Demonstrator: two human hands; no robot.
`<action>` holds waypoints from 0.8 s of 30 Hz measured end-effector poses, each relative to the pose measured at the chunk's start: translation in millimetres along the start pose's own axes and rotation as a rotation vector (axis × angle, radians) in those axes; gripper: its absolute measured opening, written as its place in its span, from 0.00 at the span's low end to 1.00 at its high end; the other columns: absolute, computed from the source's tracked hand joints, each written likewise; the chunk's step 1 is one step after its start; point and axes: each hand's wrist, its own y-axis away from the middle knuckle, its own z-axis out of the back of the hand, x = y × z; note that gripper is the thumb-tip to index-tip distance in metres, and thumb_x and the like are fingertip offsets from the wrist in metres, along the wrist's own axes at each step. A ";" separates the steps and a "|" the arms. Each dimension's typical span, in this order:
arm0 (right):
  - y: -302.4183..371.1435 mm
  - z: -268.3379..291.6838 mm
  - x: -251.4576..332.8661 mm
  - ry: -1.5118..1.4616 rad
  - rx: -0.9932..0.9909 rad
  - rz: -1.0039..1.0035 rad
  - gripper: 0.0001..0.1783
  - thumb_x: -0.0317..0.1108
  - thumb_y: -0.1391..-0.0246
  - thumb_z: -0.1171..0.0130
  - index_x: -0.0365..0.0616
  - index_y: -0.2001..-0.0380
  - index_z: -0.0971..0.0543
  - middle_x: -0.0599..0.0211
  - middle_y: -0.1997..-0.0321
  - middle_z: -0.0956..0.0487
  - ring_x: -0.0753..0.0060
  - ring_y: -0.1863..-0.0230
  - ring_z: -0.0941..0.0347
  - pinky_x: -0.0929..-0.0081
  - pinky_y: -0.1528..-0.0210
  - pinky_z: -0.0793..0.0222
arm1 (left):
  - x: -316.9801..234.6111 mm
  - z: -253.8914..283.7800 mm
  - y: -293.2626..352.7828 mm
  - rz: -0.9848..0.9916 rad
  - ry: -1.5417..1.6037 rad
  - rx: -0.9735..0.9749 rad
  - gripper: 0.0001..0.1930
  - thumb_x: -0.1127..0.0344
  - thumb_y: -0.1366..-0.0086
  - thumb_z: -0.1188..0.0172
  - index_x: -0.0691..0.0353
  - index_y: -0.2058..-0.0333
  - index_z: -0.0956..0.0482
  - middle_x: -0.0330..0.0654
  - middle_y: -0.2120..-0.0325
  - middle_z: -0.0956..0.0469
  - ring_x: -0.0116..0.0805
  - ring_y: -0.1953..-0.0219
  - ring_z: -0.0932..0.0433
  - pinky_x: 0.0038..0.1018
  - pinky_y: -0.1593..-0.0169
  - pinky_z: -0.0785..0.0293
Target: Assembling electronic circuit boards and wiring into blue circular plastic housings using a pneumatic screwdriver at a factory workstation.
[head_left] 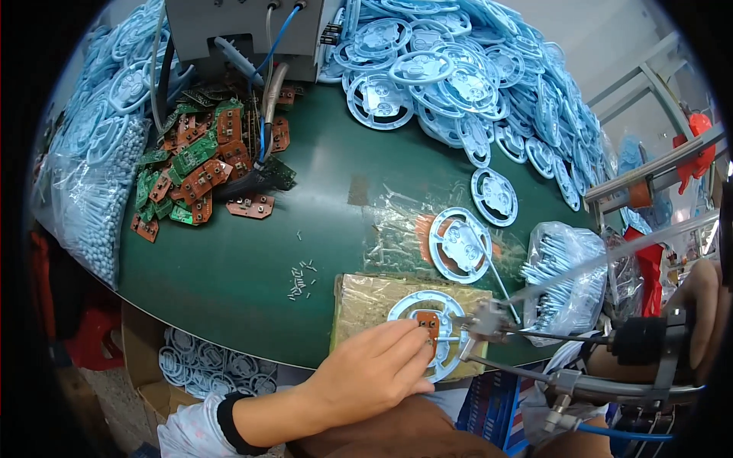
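Nearest the camera, the left hand (374, 370) comes in from the lower edge with a dark cuff at the wrist. Its fingers are curled loosely and the fingertips (418, 336) press on a small orange circuit board (429, 324), which lies inside a pale blue plastic ring (427, 336). That ring rests on a tan wrapped block (363, 298) at the near edge of the green desk (252, 259).

At the right edge, the right hand (699, 305) is closed around the dark grip of a powered screwdriver (580, 347), whose metal tip (485, 324) sits just beside the board, at the ring's right side. A blue hose leaves the tool below.

Just past the block lies a second blue ring (460, 244) on crumpled clear plastic, and to its right a clear bag of pale blue sticks (561, 275). Small screws (301, 278) are scattered on the desk left of the block.

Farther left sits a loose pile of green and orange circuit boards (202, 164), with a large bag of blue beads (95, 198) at the desk's left rim. At the back, a grey machine (244, 30) with cables stands between heaps of blue rings (473, 69) that spread along the far right side.
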 end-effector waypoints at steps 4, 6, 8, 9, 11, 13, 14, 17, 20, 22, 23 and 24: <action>-32.9 -27.5 -9.1 0.049 -0.155 0.125 0.30 0.32 0.36 0.48 0.46 0.34 0.43 0.65 0.70 0.28 0.68 0.73 0.27 0.67 0.68 0.25 | 5.7 7.1 12.4 0.047 -0.076 0.108 0.25 0.52 0.48 0.32 0.66 0.59 0.20 0.45 0.55 0.22 0.42 0.51 0.22 0.35 0.48 0.24; -41.6 -24.0 -5.3 0.084 -0.100 0.057 0.33 0.32 0.35 0.49 0.48 0.30 0.46 0.64 0.71 0.29 0.66 0.74 0.28 0.63 0.70 0.27 | 7.4 6.0 12.1 0.020 -0.077 0.101 0.25 0.51 0.48 0.32 0.66 0.58 0.20 0.45 0.55 0.21 0.42 0.50 0.22 0.35 0.47 0.24; -36.1 -47.3 -2.1 0.138 -0.335 0.051 0.34 0.30 0.36 0.49 0.51 0.30 0.46 0.63 0.72 0.29 0.65 0.75 0.28 0.63 0.71 0.27 | 7.6 3.1 7.2 -0.014 -0.044 0.103 0.25 0.51 0.48 0.32 0.66 0.58 0.20 0.44 0.56 0.21 0.42 0.49 0.22 0.35 0.46 0.24; -40.3 -50.6 -11.0 0.115 -0.325 0.049 0.34 0.30 0.36 0.49 0.51 0.30 0.46 0.63 0.72 0.29 0.65 0.75 0.28 0.63 0.71 0.27 | 8.5 4.0 9.7 0.009 -0.051 0.107 0.25 0.51 0.48 0.32 0.66 0.58 0.20 0.44 0.56 0.21 0.42 0.49 0.22 0.35 0.46 0.24; -46.5 -52.0 -26.9 0.077 -0.422 0.023 0.35 0.27 0.39 0.49 0.56 0.30 0.45 0.63 0.73 0.29 0.65 0.76 0.29 0.62 0.71 0.27 | 9.7 6.2 14.4 0.054 -0.067 0.112 0.25 0.52 0.48 0.32 0.66 0.59 0.20 0.45 0.56 0.21 0.41 0.50 0.22 0.34 0.47 0.24; -45.8 -50.6 -25.2 0.088 -0.425 0.021 0.35 0.27 0.39 0.49 0.56 0.30 0.45 0.63 0.73 0.29 0.65 0.76 0.29 0.63 0.71 0.27 | 9.5 5.0 13.0 0.045 -0.029 0.108 0.25 0.54 0.50 0.34 0.69 0.59 0.21 0.46 0.56 0.21 0.42 0.49 0.23 0.34 0.44 0.26; -43.2 -51.6 -17.1 0.122 -0.435 0.021 0.35 0.27 0.39 0.49 0.56 0.30 0.45 0.63 0.73 0.29 0.65 0.76 0.29 0.63 0.71 0.27 | 9.2 2.9 7.7 0.013 0.017 0.099 0.26 0.56 0.52 0.36 0.71 0.59 0.22 0.48 0.56 0.22 0.42 0.48 0.25 0.35 0.41 0.29; -41.9 -46.6 -24.9 0.076 -0.410 0.027 0.35 0.28 0.38 0.49 0.55 0.30 0.45 0.63 0.72 0.28 0.65 0.76 0.28 0.64 0.72 0.27 | 9.7 4.6 10.1 0.026 -0.011 0.104 0.25 0.56 0.52 0.36 0.72 0.59 0.22 0.48 0.56 0.22 0.42 0.48 0.25 0.34 0.42 0.28; -41.3 -42.8 -25.8 0.040 -0.384 0.048 0.35 0.28 0.38 0.48 0.55 0.30 0.45 0.63 0.72 0.28 0.66 0.76 0.28 0.65 0.72 0.26 | 8.8 7.5 11.2 0.051 -0.021 0.102 0.25 0.56 0.51 0.36 0.72 0.59 0.22 0.48 0.56 0.22 0.42 0.48 0.24 0.34 0.42 0.28; -39.3 -42.0 -21.1 0.042 -0.368 0.071 0.35 0.29 0.38 0.48 0.54 0.30 0.45 0.63 0.72 0.28 0.66 0.76 0.28 0.65 0.72 0.26 | 8.2 4.5 11.7 0.043 -0.014 0.093 0.25 0.56 0.51 0.36 0.72 0.60 0.22 0.48 0.56 0.22 0.42 0.48 0.25 0.34 0.42 0.28; -38.7 -41.7 -18.9 0.041 -0.359 0.083 0.34 0.29 0.38 0.48 0.54 0.30 0.45 0.63 0.72 0.28 0.66 0.76 0.28 0.66 0.72 0.26 | 7.7 4.4 11.1 0.045 -0.005 0.084 0.25 0.56 0.51 0.36 0.72 0.60 0.22 0.48 0.56 0.22 0.42 0.48 0.25 0.34 0.42 0.28; -38.3 -41.4 -16.9 0.040 -0.348 0.094 0.34 0.29 0.38 0.48 0.54 0.30 0.45 0.63 0.72 0.28 0.66 0.76 0.28 0.66 0.72 0.25 | 7.7 4.6 10.7 0.040 -0.010 0.081 0.25 0.56 0.51 0.36 0.72 0.60 0.22 0.48 0.56 0.22 0.42 0.48 0.25 0.34 0.42 0.28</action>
